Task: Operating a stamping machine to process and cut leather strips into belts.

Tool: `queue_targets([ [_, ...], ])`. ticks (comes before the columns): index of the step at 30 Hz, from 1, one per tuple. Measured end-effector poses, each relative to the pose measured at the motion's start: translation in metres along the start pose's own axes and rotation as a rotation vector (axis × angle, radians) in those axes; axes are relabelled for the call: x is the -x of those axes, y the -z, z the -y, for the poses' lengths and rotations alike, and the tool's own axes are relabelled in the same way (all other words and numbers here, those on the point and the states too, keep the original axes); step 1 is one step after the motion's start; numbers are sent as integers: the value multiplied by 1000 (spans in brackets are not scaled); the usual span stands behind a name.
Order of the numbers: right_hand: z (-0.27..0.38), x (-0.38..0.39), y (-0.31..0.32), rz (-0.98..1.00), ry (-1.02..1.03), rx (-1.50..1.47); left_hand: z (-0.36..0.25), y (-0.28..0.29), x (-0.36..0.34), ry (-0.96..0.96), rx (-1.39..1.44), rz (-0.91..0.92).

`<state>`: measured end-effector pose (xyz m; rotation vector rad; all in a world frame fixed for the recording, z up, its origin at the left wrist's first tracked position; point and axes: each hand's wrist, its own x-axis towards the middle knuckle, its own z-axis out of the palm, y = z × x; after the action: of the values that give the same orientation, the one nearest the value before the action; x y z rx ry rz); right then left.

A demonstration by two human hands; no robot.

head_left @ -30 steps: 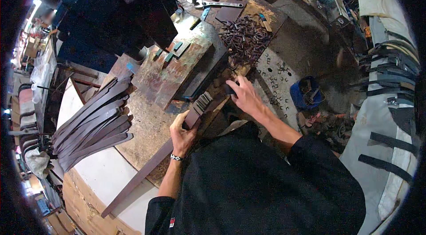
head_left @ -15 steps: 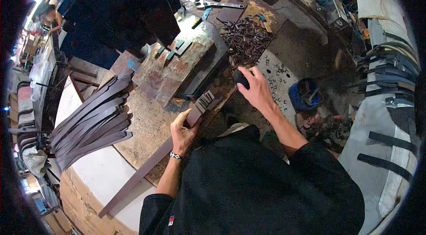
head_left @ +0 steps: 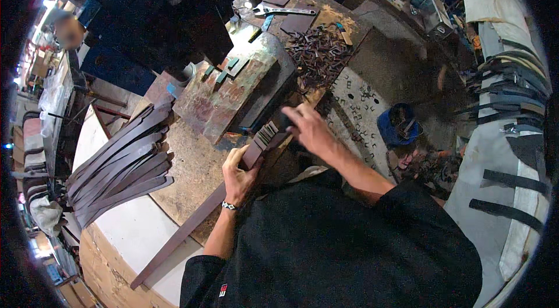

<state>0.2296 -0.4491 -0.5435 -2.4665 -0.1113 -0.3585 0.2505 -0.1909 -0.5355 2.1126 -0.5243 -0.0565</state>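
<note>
My left hand (head_left: 237, 175) is closed round a long brown strap (head_left: 183, 232), whose tail runs down to the lower left across the bench. Past my fingers, the strap's upper end (head_left: 268, 134) shows a row of narrow pale and dark bars; whether they are slots or pieces laid on it, I cannot tell. My right hand (head_left: 308, 127) is just right of that end, its fingers curled round a black rounded thing (head_left: 287, 117), mostly hidden and blurred. Left of the strap, small green blocks (head_left: 224, 72) sit on a worn, slanted plate (head_left: 212, 95) under the lamp light.
More brown straps (head_left: 125, 162) lie fanned out at the left. Dark offcuts (head_left: 320, 49) heap beyond my right hand, near an adjustable wrench (head_left: 285, 10). A blue bucket (head_left: 399, 124) stands at right. The dark machine (head_left: 169, 11) looms over the bench. Another person (head_left: 69, 31) is far left.
My right hand has come left and toward me with the black thing, nearer the strap's end. The left hand and strap have hardly moved.
</note>
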Motion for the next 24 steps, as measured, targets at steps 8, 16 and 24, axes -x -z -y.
queue_targets([
  [8, -25, 7, -8, 111, -137, 160, 3, 1, -1, -43, 97, 12],
  [16, 7, -6, -7, -160, -2, -108, 3, -6, 0, 1, 109, -22],
  [24, -19, 3, -4, -5, -106, 76, 1, -3, 0, 2, 82, -35],
])
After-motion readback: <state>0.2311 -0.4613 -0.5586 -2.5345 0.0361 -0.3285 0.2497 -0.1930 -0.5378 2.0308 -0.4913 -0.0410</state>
